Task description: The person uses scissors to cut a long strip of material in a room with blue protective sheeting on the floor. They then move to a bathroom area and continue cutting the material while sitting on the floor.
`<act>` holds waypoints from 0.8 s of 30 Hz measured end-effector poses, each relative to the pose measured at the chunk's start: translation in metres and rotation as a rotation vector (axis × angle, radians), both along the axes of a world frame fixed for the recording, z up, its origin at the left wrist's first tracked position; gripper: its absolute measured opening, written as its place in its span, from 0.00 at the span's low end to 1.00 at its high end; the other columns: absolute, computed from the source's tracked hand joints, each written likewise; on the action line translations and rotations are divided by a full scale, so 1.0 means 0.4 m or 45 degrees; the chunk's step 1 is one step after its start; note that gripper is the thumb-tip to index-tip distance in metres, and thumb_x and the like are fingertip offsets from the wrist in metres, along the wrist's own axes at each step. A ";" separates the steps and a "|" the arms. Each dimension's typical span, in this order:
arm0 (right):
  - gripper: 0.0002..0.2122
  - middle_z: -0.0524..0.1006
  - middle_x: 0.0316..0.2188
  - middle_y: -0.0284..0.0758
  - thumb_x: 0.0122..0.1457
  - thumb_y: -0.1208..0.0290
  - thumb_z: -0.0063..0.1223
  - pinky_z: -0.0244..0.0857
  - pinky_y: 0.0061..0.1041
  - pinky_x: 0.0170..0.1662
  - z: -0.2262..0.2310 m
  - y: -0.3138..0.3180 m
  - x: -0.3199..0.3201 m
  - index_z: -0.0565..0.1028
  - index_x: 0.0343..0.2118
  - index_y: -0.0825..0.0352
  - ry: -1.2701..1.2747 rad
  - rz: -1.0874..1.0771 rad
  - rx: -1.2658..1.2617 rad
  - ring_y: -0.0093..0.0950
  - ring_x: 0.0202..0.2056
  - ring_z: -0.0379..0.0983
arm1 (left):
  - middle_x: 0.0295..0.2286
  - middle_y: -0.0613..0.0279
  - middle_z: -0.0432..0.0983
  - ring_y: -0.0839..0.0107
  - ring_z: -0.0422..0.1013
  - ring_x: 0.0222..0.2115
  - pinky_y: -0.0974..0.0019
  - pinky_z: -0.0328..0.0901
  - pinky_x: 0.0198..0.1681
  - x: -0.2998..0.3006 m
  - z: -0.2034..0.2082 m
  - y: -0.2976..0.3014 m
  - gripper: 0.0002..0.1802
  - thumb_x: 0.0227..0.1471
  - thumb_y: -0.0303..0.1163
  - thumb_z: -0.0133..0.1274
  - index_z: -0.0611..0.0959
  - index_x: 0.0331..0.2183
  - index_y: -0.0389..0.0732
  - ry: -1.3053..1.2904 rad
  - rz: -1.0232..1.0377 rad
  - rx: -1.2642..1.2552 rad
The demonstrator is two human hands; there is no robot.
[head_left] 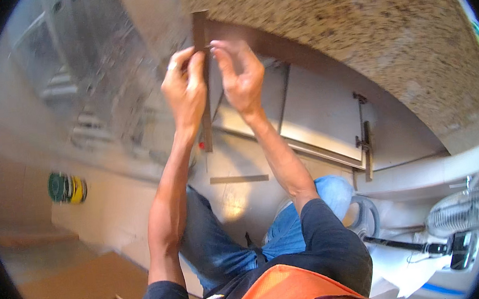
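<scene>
Head view shows my left hand [184, 89] and right hand [240, 76] raised together under a speckled granite countertop [354, 31], both pinching the top of a narrow, flat brown wooden strip [205, 95] that stands upright. My left fingers curl shut around its edge; my right thumb and forefinger close on something too small to tell. From my hands the strip hangs toward six o'clock, before pale cabinet panels [316, 114].
</scene>
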State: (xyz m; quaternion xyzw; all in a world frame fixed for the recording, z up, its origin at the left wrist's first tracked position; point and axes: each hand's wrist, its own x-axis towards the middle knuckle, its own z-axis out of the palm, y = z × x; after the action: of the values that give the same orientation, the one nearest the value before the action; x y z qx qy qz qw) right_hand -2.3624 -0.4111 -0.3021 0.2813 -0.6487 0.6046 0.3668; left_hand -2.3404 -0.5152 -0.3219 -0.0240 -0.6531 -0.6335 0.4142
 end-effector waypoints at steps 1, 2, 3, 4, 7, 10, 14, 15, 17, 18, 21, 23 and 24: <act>0.06 0.81 0.35 0.38 0.58 0.77 0.59 0.69 0.24 0.43 0.049 0.017 0.011 0.80 0.38 0.69 0.179 -0.107 0.100 0.28 0.37 0.77 | 0.31 0.59 0.81 0.74 0.76 0.32 0.70 0.70 0.36 -0.002 0.006 0.007 0.05 0.60 0.26 0.53 0.82 0.37 0.36 0.130 -0.057 0.122; 0.06 0.81 0.34 0.41 0.56 0.80 0.59 0.70 0.26 0.41 0.104 0.034 0.026 0.79 0.37 0.71 0.371 -0.148 0.141 0.32 0.36 0.78 | 0.30 0.59 0.80 0.73 0.75 0.30 0.69 0.69 0.36 -0.004 0.013 0.019 0.06 0.62 0.26 0.51 0.81 0.37 0.36 0.156 -0.026 0.156; 0.07 0.81 0.34 0.39 0.52 0.78 0.61 0.70 0.30 0.40 0.162 0.048 0.040 0.79 0.35 0.66 0.506 -0.112 0.149 0.36 0.35 0.77 | 0.30 0.60 0.79 0.73 0.74 0.29 0.69 0.68 0.35 -0.006 0.018 0.036 0.06 0.63 0.26 0.48 0.80 0.37 0.37 0.260 0.023 0.159; 0.08 0.81 0.33 0.38 0.51 0.78 0.62 0.70 0.30 0.40 0.225 0.073 0.060 0.79 0.36 0.65 0.624 -0.129 0.209 0.34 0.33 0.77 | 0.29 0.60 0.78 0.73 0.73 0.27 0.68 0.67 0.33 -0.005 0.024 0.047 0.07 0.64 0.26 0.45 0.78 0.38 0.37 0.337 0.113 -0.068; 0.11 0.81 0.32 0.36 0.48 0.78 0.62 0.69 0.29 0.37 0.432 0.174 0.108 0.79 0.37 0.63 0.947 -0.285 0.401 0.31 0.30 0.77 | 0.27 0.60 0.78 0.72 0.68 0.23 0.66 0.63 0.29 0.020 0.025 0.124 0.07 0.66 0.28 0.38 0.73 0.39 0.39 0.329 0.140 -0.384; 0.06 0.80 0.31 0.36 0.54 0.80 0.58 0.72 0.27 0.38 0.662 0.337 0.153 0.77 0.35 0.66 1.208 -0.525 0.624 0.28 0.32 0.78 | 0.27 0.58 0.79 0.74 0.69 0.24 0.67 0.65 0.30 0.066 0.029 0.215 0.06 0.65 0.26 0.40 0.69 0.43 0.38 0.258 -0.600 -0.049; 0.07 0.81 0.36 0.37 0.63 0.73 0.55 0.72 0.23 0.42 0.908 0.480 0.202 0.79 0.40 0.69 0.549 -0.970 0.589 0.22 0.35 0.77 | 0.28 0.58 0.79 0.76 0.74 0.25 0.71 0.69 0.31 0.089 0.067 0.302 0.08 0.64 0.23 0.41 0.69 0.45 0.37 0.245 -1.028 0.051; 0.10 0.81 0.37 0.38 0.66 0.69 0.50 0.71 0.23 0.42 0.951 0.495 0.197 0.79 0.41 0.70 0.418 -1.030 0.750 0.22 0.34 0.76 | 0.28 0.58 0.78 0.75 0.76 0.26 0.71 0.70 0.32 0.090 0.083 0.317 0.09 0.64 0.22 0.41 0.69 0.46 0.36 0.243 -1.066 -0.006; 0.09 0.81 0.36 0.34 0.61 0.67 0.56 0.68 0.25 0.42 1.002 0.506 0.160 0.80 0.38 0.67 0.042 -1.064 0.826 0.26 0.36 0.74 | 0.29 0.58 0.78 0.75 0.76 0.26 0.70 0.70 0.32 0.101 0.111 0.356 0.09 0.64 0.22 0.42 0.69 0.47 0.36 0.079 -1.345 0.137; 0.11 0.80 0.37 0.36 0.61 0.66 0.56 0.69 0.26 0.43 1.019 0.505 0.123 0.79 0.41 0.68 -0.161 -1.083 0.937 0.26 0.38 0.75 | 0.30 0.58 0.78 0.75 0.76 0.27 0.70 0.70 0.33 0.109 0.123 0.374 0.09 0.64 0.22 0.42 0.69 0.47 0.36 0.067 -1.431 0.132; 0.16 0.78 0.46 0.44 0.63 0.62 0.53 0.68 0.34 0.50 1.019 0.493 -0.024 0.78 0.47 0.67 -0.032 -0.952 1.170 0.37 0.46 0.75 | 0.32 0.57 0.78 0.75 0.76 0.30 0.69 0.71 0.36 0.135 0.145 0.421 0.11 0.65 0.22 0.41 0.68 0.48 0.34 -0.016 -1.819 0.196; 0.17 0.77 0.49 0.45 0.63 0.60 0.52 0.67 0.36 0.52 1.007 0.489 -0.097 0.77 0.48 0.66 -0.009 -0.892 1.290 0.41 0.48 0.74 | 0.33 0.56 0.78 0.74 0.77 0.31 0.67 0.71 0.39 0.157 0.142 0.431 0.12 0.65 0.23 0.43 0.67 0.50 0.34 -0.067 -1.991 0.252; 0.18 0.77 0.50 0.46 0.64 0.59 0.52 0.67 0.37 0.52 0.998 0.485 -0.127 0.77 0.49 0.66 -0.060 -0.825 1.310 0.42 0.49 0.73 | 0.34 0.55 0.78 0.73 0.77 0.32 0.67 0.71 0.39 0.166 0.138 0.431 0.13 0.65 0.24 0.43 0.67 0.51 0.35 -0.085 -2.033 0.275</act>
State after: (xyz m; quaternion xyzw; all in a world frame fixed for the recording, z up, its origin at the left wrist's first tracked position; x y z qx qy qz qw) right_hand -2.4131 -0.2170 0.0971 0.1975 -0.9181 0.0773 0.3347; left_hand -2.2741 -0.3426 -0.2668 -0.4244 -0.3858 -0.7984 -0.1833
